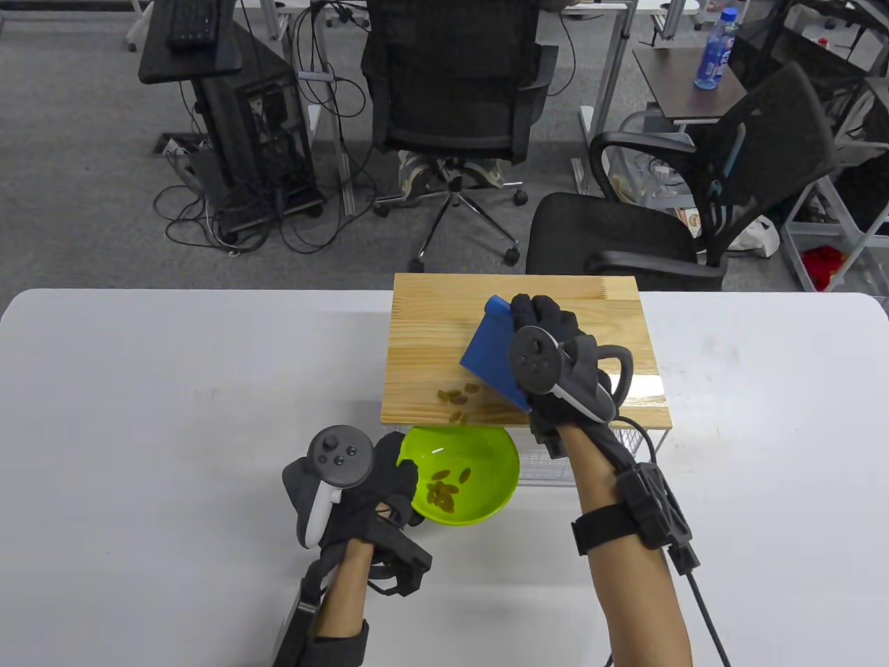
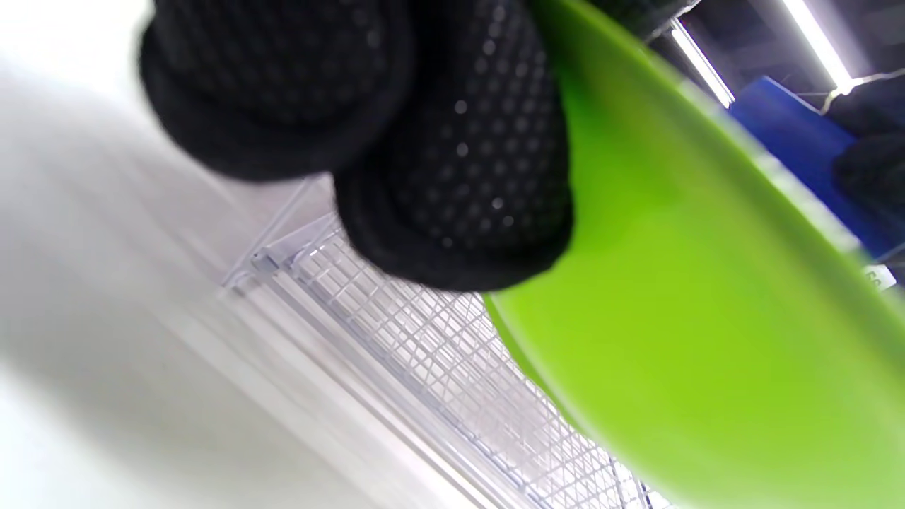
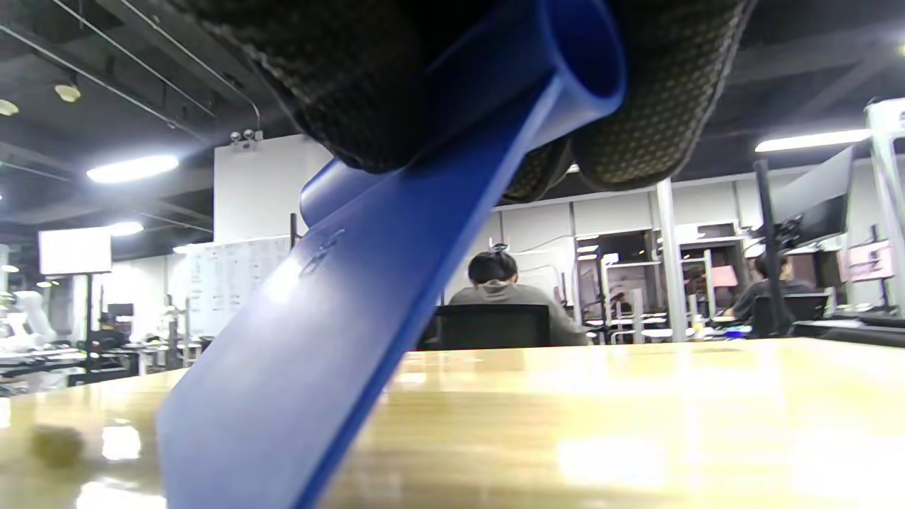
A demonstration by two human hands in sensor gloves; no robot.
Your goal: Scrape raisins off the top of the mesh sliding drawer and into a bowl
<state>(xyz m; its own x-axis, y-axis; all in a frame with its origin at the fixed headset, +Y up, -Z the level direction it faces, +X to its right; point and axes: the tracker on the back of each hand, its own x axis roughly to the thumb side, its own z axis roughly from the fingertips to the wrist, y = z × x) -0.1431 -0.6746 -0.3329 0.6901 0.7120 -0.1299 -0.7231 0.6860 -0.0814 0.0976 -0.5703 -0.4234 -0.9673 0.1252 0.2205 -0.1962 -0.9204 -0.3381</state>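
A wooden top point(image 1: 444, 319) covers the white mesh sliding drawer point(image 1: 549, 462) on the table. Several raisins point(image 1: 460, 397) lie near the top's front edge. My right hand point(image 1: 542, 326) grips a blue scraper point(image 1: 494, 358), whose blade stands on the wood just right of the raisins; its blade point(image 3: 332, 339) slants across the right wrist view. My left hand point(image 1: 389, 479) holds the rim of a green bowl point(image 1: 479, 458) just below the front edge, with several raisins point(image 1: 444, 490) inside. In the left wrist view my gloved fingers point(image 2: 452, 162) press the bowl's outer wall point(image 2: 707, 332) in front of the mesh point(image 2: 438, 353).
The white table point(image 1: 173, 389) stretches left and right of the drawer. Beyond its far edge stand two black office chairs point(image 1: 625, 236), a desk with a computer tower point(image 1: 257, 132) and a person seated with their back turned point(image 3: 498, 297).
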